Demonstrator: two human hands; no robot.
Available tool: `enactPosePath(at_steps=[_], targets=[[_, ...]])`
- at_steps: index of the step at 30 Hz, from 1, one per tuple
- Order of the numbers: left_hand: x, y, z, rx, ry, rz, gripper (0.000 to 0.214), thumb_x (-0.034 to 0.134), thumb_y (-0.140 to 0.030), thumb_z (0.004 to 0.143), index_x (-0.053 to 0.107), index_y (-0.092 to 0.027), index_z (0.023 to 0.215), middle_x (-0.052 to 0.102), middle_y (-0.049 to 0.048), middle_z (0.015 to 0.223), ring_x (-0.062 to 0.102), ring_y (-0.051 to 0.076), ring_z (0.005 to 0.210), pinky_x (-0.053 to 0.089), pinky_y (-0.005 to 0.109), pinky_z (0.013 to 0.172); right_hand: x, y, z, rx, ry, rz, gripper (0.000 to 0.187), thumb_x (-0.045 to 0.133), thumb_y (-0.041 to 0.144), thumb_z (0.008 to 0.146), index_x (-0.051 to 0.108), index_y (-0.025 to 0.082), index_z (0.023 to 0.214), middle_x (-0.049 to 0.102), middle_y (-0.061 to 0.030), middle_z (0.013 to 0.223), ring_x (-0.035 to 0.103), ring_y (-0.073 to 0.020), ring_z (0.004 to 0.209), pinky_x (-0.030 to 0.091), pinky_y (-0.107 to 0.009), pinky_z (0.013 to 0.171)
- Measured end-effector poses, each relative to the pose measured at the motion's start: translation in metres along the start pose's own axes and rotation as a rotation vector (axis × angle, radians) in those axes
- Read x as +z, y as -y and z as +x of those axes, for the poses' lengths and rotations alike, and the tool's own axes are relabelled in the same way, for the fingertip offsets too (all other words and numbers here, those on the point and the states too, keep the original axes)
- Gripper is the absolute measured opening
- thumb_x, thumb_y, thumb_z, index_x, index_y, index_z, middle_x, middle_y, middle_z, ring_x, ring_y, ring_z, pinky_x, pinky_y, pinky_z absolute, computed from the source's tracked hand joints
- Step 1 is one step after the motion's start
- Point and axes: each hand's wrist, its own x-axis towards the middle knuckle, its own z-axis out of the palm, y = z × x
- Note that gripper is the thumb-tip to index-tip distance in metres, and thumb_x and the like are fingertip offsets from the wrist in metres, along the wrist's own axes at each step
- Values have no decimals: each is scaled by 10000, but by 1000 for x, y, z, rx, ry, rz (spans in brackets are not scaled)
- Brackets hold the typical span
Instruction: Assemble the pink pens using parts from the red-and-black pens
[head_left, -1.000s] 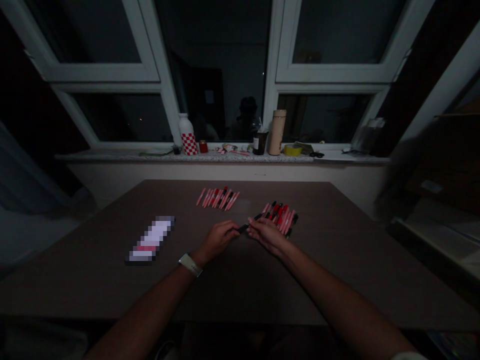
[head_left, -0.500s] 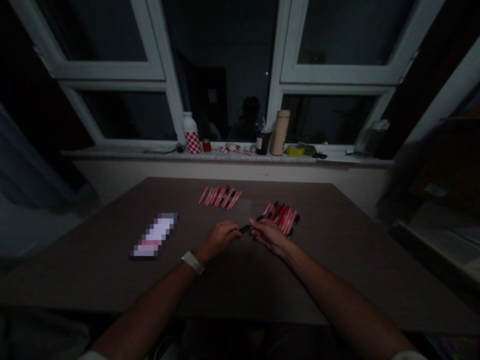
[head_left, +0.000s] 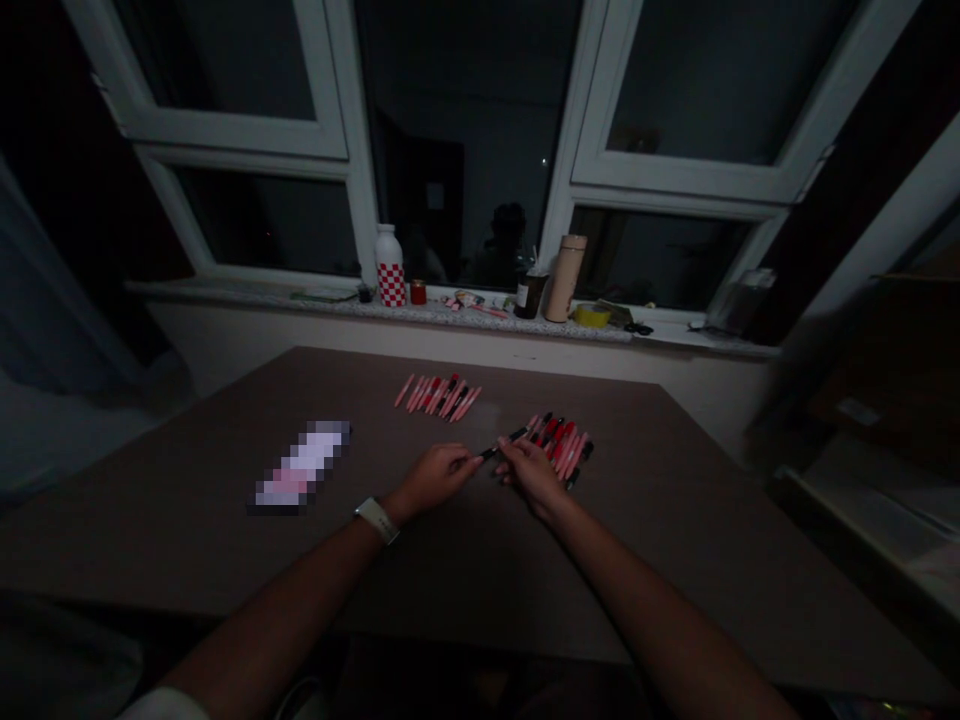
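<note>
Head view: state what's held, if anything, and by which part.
A slim dark pen: the left hand grips its near end; the right hand pinches it farther along, exact spot unclear.

Open room lies on the right of the surface point(head_left: 720, 530), and between the phone point(head_left: 300, 468) and the left hand point(head_left: 435, 478). The far row of pens point(head_left: 438, 397) and the right pile of pens point(head_left: 568, 450) obstruct, with a narrow gap between.
</note>
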Motion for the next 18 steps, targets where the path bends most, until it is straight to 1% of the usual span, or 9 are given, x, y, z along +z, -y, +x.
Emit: enactPosePath(at_steps=[3, 7, 10, 13, 16, 18], targets=[[-2, 8, 2, -95, -75, -31, 489, 429, -515, 963, 703, -155, 778, 663, 42, 711, 559, 167, 659, 352, 265, 622, 0, 0, -1, 7, 40, 0, 306, 729, 446, 771, 641, 185, 904, 744, -58, 944, 601, -82, 510, 433, -188, 451], [-7, 22, 7, -301, -215, -111, 524, 449, -572, 915, 716, -150, 757, 665, 38, 663, 586, 190, 653, 368, 262, 599, 1, -1, 0, 14, 49, -24, 300, 702, 422, 798, 626, 178, 956, 749, -83, 993, 605, -83, 510, 433, -187, 452], [-14, 34, 15, -378, -293, -135, 562, 421, -593, 903, 721, -139, 762, 664, 44, 647, 602, 193, 629, 387, 263, 583, 1, -5, 1, -16, 68, -32, 327, 708, 437, 780, 615, 170, 946, 749, -80, 969, 589, -78, 501, 418, -184, 449], [-21, 48, 27, -429, -350, -153, 567, 417, -594, 892, 728, -137, 766, 683, 54, 652, 627, 199, 647, 420, 270, 598, 3, -7, 2, -32, 79, -48, 346, 722, 461, 750, 618, 171, 907, 747, -61, 892, 567, -78, 487, 408, -188, 445], [-25, 64, 40, -468, -386, -155, 592, 406, -612, 887, 723, -147, 703, 683, 68, 614, 637, 212, 626, 438, 295, 603, 5, -7, 0, -48, 85, -75, 339, 726, 467, 730, 633, 166, 854, 729, -38, 787, 545, -79, 475, 398, -190, 442], [-26, 73, 49, -470, -409, -152, 587, 421, -618, 879, 709, -159, 652, 675, 82, 585, 637, 228, 599, 447, 323, 602, 6, -5, -1, -52, 87, -83, 323, 725, 451, 725, 641, 159, 835, 720, -34, 760, 541, -77, 477, 392, -190, 445]])
